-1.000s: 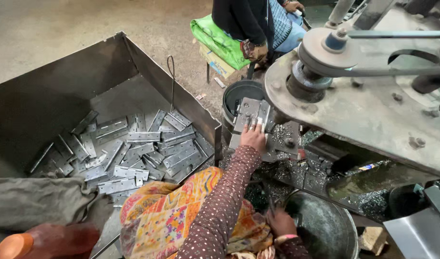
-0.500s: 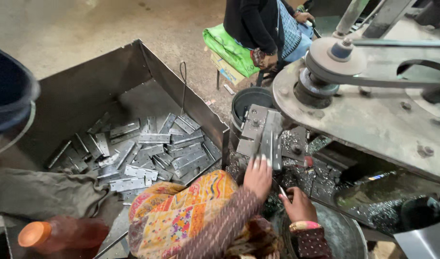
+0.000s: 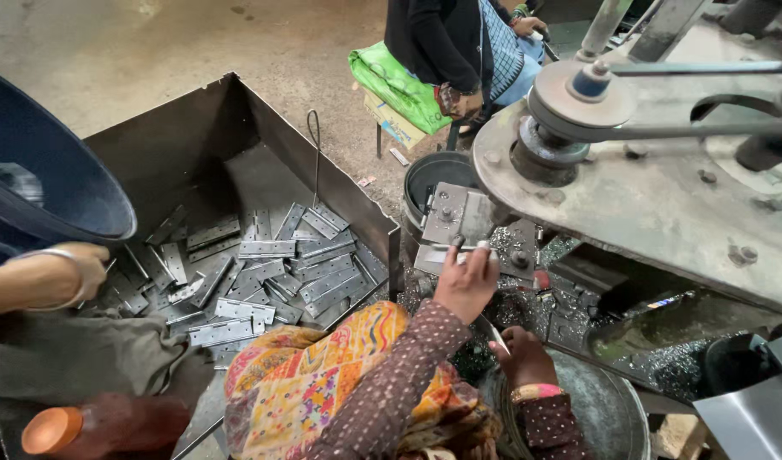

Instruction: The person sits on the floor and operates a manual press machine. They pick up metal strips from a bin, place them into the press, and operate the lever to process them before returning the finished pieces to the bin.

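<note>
While the left hand [image 3: 466,283] lays spread fingers on a metal plate [image 3: 442,257] at the mid-frame press fixture [image 3: 459,217], the right hand [image 3: 520,356] pinches a thin strip [image 3: 500,339], so loading seems underway and calls for square seating.

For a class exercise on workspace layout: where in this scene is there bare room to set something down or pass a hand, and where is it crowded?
Free: the upper floor of the metal bin near its back corner, and the concrete floor beyond it. Crowded: the bin's lower half under flat hinges, and the machine bed strewn with scrap around the left hand and right hand.
</note>
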